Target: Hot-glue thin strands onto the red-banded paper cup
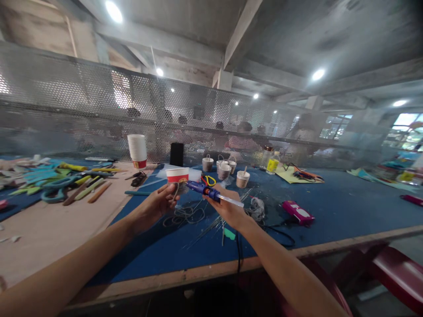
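My left hand [161, 202] is closed on a red and white paper cup [177, 175], whose lower part is wrapped in grey cord. In my right hand [228, 204] is a blue hot glue gun [203, 190], with a clear glue stick [232, 201] poking out of its back end. The gun's nozzle points left and is right at the cup's side; whether it touches cannot be made out. Loose grey cord [185, 216] lies in loops on the blue table mat [158, 251] below both hands.
Several cord-wrapped cups [224, 171] stand behind my hands, near yellow-handled scissors [209, 180]. Stacked paper cups [137, 149] and a black phone [176, 154] are at the back. Left lie large scissors [59, 188] and tools. A magenta device [298, 213] sits right; a perforated screen [198, 105] closes the back.
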A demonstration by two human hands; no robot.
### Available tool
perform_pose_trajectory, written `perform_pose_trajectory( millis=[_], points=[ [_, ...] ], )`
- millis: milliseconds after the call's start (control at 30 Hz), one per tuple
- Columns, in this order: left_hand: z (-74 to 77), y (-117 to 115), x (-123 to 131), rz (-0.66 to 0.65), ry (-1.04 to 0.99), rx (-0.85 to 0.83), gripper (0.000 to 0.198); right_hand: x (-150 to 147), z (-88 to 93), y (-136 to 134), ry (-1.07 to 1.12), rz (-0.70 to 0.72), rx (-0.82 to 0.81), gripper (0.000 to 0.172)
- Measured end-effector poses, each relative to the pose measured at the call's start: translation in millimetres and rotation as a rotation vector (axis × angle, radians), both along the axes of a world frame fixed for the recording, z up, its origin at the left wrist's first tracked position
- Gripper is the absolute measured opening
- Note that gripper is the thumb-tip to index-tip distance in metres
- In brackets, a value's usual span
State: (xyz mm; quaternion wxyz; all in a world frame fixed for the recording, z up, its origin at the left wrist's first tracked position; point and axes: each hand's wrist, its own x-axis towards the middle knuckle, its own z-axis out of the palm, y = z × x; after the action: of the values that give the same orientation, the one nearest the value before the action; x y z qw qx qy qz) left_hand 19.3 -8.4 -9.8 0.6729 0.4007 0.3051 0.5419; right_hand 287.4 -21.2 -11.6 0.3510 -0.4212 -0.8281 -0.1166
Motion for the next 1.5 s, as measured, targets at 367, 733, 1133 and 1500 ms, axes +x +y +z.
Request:
perform_pose_trajectory(
  millis=[367,733,1133,1500],
  points=[
    [-4.2,3.1,-2.3,-0.016,0.006,0.005,0.017,-0.6,1.5,-1.0,-0.009,-0.037,0.004,0.021],
    [-2.8,2.4,-1.0,0.003,-0.01,-0.01,0.014,0.6,2.6,-1.1,-0.011,-0.029,0.031,0.019],
    [-5.7,4.6,-4.2,-0.034,-0.011,0.018,0.018,1.4,1.7,0.4,-0.023,-0.05,0.049,0.021],
    [-3.0,3.0,-3.5,-0.029,-0.043,-0.004,0.01,1.3,4.3,-2.3,-0.022,-0.06,0.031,0.02]
  ],
)
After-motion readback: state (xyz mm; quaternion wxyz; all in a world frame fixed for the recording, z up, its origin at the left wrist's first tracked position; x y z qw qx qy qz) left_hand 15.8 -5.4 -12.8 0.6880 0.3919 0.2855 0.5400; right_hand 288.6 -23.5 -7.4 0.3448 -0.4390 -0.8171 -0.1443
